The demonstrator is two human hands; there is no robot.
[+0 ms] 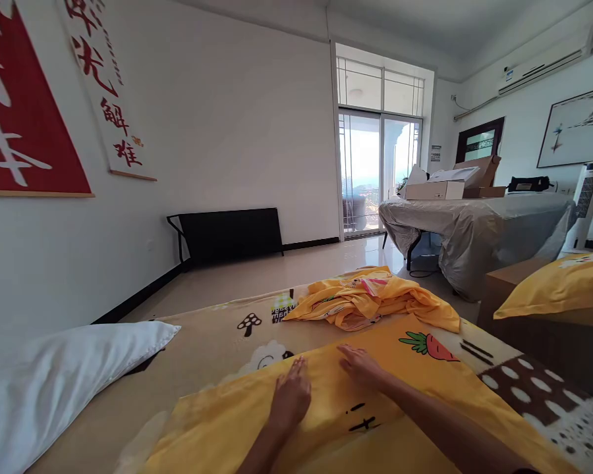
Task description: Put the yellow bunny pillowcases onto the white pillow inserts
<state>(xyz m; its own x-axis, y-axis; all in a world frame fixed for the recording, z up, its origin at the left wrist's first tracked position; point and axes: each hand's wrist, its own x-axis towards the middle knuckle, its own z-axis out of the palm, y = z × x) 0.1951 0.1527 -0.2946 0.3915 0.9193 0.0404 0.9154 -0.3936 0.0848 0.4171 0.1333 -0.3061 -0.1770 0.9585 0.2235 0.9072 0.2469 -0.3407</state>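
Observation:
My left hand (291, 395) and my right hand (360, 365) lie flat, palms down, side by side on a yellow pillowcase (415, 368) printed with a carrot. The fingers of both hands are spread and hold nothing. The pillowcase is laid out on a beige patterned bedsheet (212, 336). Just beyond my hands sits a crumpled heap of yellow fabric (370, 299).
A white pillow (54, 375) lies at the left on the bed. A yellow pillow (563, 283) rests on a wooden stand at the right. Farther back stands a covered table (479, 224) with cardboard boxes, and a black folded frame (227, 234) leans on the wall.

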